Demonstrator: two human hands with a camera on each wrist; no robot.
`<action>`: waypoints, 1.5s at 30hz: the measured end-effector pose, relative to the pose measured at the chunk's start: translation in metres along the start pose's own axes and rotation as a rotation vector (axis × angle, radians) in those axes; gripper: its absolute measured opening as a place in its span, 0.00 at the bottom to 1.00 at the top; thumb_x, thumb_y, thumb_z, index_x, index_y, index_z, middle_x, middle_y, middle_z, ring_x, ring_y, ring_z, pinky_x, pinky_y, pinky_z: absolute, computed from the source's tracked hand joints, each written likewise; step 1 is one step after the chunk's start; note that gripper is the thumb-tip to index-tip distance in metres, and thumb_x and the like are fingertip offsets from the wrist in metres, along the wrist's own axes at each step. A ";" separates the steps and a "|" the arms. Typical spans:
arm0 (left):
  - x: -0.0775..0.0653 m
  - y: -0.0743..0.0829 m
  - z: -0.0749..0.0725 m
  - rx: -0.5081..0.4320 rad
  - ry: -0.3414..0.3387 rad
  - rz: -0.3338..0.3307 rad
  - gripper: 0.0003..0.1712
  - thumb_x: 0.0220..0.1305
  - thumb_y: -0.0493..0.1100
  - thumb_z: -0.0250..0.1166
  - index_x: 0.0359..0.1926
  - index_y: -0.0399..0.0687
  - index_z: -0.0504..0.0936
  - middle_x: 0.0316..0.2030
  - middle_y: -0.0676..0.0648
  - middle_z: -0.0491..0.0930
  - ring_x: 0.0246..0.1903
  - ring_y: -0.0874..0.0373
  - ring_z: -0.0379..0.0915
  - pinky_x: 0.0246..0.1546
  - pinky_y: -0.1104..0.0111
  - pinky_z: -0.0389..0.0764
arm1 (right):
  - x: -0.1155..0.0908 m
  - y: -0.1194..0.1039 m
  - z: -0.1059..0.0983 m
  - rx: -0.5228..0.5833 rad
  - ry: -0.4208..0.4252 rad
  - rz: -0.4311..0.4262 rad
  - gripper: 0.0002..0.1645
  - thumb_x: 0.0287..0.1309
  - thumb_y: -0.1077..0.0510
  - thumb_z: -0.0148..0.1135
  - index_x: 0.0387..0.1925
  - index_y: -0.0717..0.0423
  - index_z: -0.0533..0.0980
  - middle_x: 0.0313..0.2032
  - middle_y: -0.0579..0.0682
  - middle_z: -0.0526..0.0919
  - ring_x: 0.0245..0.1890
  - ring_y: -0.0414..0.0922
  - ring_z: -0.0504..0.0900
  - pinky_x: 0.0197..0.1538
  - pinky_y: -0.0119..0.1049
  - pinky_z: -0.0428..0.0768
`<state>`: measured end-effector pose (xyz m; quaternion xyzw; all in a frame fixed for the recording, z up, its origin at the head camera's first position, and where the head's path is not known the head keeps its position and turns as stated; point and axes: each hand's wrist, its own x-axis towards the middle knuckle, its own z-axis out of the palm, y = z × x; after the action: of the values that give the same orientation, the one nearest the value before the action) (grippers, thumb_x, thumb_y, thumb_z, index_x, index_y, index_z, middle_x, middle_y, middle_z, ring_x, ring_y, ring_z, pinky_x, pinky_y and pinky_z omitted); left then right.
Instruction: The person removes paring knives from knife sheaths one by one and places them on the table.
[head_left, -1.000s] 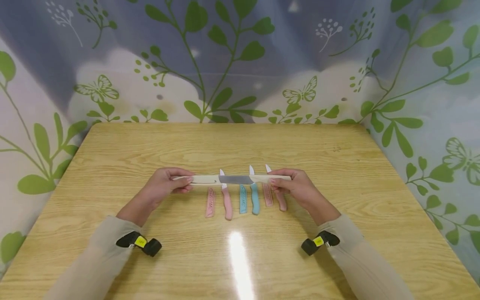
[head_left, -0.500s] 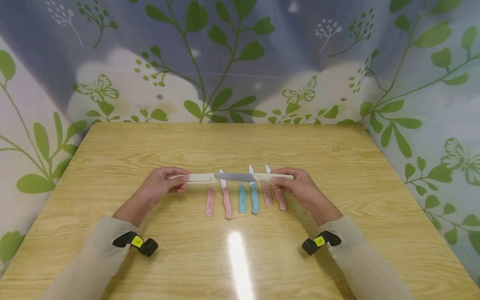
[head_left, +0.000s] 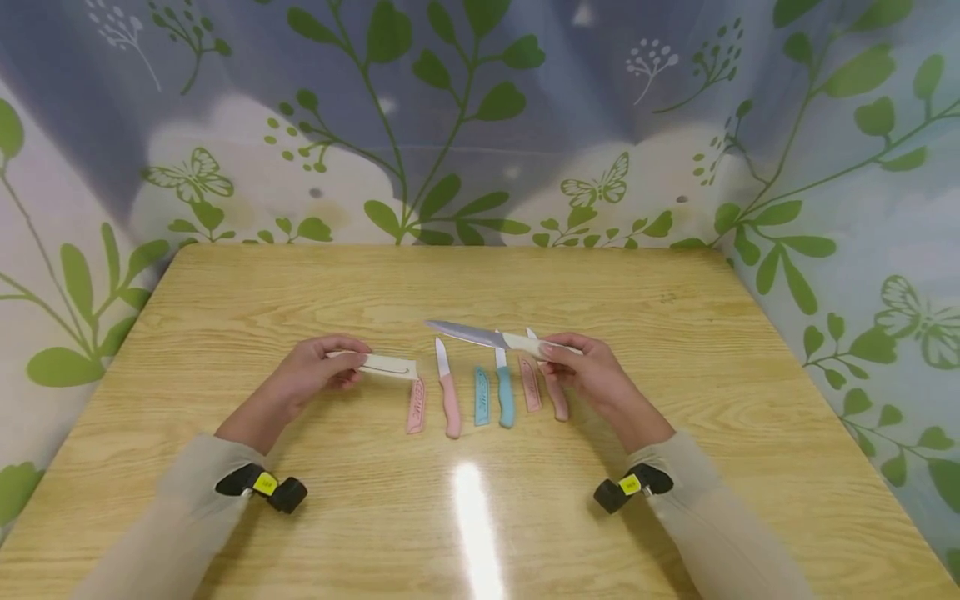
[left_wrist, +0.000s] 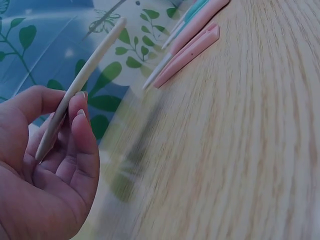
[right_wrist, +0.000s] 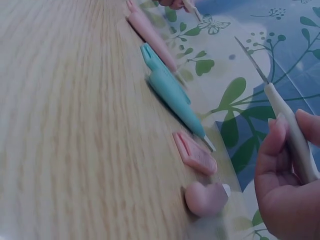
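My left hand pinches the end of a cream knife sheath between thumb and fingers, above the table. The sheath appears edge-on in the left wrist view. In my right hand is a cream-handled knife, gripped by the handle, its bare blade pointing left and slightly away from me. The blade tip stands apart from the sheath's mouth, above and to its right in the head view. In the right wrist view, fingers and thumb hold the cream handle.
Below the hands lie a pink sheath, a pink knife, a teal sheath, a teal knife, another pink sheath and another pink knife, partly hidden by my right hand. Leaf-patterned cloth borders the wooden table.
The cream knife and sheath were in line, the blade meeting the sheath's mouth; now they are separated. My left hand shifted slightly left, and the blade tip swung up and away from me.
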<state>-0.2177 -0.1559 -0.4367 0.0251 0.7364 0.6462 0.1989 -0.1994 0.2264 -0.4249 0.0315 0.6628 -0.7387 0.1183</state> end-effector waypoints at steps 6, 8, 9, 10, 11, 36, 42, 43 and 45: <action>0.000 -0.002 -0.002 0.034 -0.041 -0.025 0.27 0.66 0.39 0.60 0.61 0.33 0.61 0.24 0.49 0.79 0.27 0.61 0.76 0.29 0.73 0.79 | 0.001 0.002 0.009 0.061 0.008 0.036 0.04 0.66 0.63 0.54 0.40 0.58 0.74 0.29 0.46 0.81 0.27 0.39 0.78 0.29 0.25 0.77; 0.001 -0.002 -0.002 0.031 -0.048 -0.032 0.27 0.67 0.38 0.57 0.61 0.34 0.56 0.24 0.48 0.78 0.26 0.61 0.75 0.28 0.72 0.79 | 0.001 0.003 0.013 0.089 -0.007 0.041 0.07 0.68 0.62 0.51 0.44 0.62 0.72 0.31 0.47 0.82 0.28 0.39 0.77 0.30 0.25 0.76; 0.001 -0.002 -0.002 0.026 -0.049 -0.034 0.27 0.67 0.37 0.55 0.61 0.34 0.54 0.24 0.48 0.77 0.26 0.61 0.75 0.28 0.72 0.79 | 0.001 0.003 0.015 0.105 -0.012 0.049 0.09 0.70 0.61 0.49 0.46 0.63 0.70 0.32 0.48 0.82 0.29 0.39 0.77 0.29 0.25 0.76; 0.001 -0.002 -0.001 0.021 -0.050 -0.034 0.27 0.67 0.36 0.54 0.61 0.35 0.52 0.24 0.48 0.77 0.25 0.61 0.74 0.28 0.73 0.79 | 0.001 0.003 0.017 0.111 -0.016 0.056 0.11 0.71 0.61 0.47 0.47 0.64 0.69 0.33 0.49 0.83 0.29 0.39 0.76 0.29 0.24 0.75; 0.001 -0.002 -0.001 0.012 -0.050 -0.036 0.28 0.66 0.35 0.53 0.61 0.35 0.50 0.24 0.49 0.76 0.25 0.62 0.74 0.28 0.73 0.78 | 0.001 0.003 0.018 0.120 -0.019 0.061 0.12 0.72 0.60 0.46 0.48 0.65 0.69 0.33 0.50 0.83 0.29 0.39 0.76 0.29 0.24 0.75; 0.000 -0.004 -0.002 -0.004 -0.089 0.022 0.03 0.67 0.36 0.56 0.37 0.39 0.73 0.25 0.54 0.71 0.24 0.63 0.66 0.26 0.74 0.75 | -0.003 0.006 0.053 0.142 -0.145 0.006 0.24 0.64 0.70 0.52 0.60 0.71 0.61 0.35 0.47 0.84 0.37 0.40 0.82 0.41 0.29 0.80; -0.001 -0.003 -0.001 0.050 -0.173 -0.011 0.18 0.72 0.42 0.52 0.51 0.28 0.73 0.31 0.52 0.71 0.29 0.63 0.66 0.32 0.73 0.74 | -0.003 0.012 0.059 0.024 -0.185 -0.025 0.22 0.57 0.72 0.57 0.53 0.67 0.64 0.30 0.43 0.87 0.33 0.42 0.84 0.41 0.33 0.82; -0.001 -0.004 0.000 0.056 -0.188 -0.013 0.20 0.73 0.43 0.51 0.54 0.27 0.71 0.32 0.52 0.71 0.30 0.63 0.66 0.33 0.73 0.74 | -0.003 0.013 0.060 0.009 -0.192 -0.024 0.24 0.57 0.72 0.58 0.55 0.68 0.64 0.30 0.42 0.87 0.32 0.42 0.84 0.41 0.34 0.82; -0.001 -0.004 0.001 0.063 -0.212 -0.007 0.23 0.75 0.44 0.48 0.56 0.26 0.69 0.34 0.51 0.70 0.32 0.62 0.66 0.35 0.72 0.74 | -0.003 0.015 0.061 -0.019 -0.207 -0.021 0.28 0.57 0.72 0.59 0.58 0.68 0.62 0.30 0.42 0.87 0.31 0.42 0.85 0.42 0.36 0.82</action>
<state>-0.2155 -0.1564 -0.4402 0.0970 0.7314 0.6155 0.2771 -0.1863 0.1650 -0.4314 -0.0533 0.6544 -0.7328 0.1787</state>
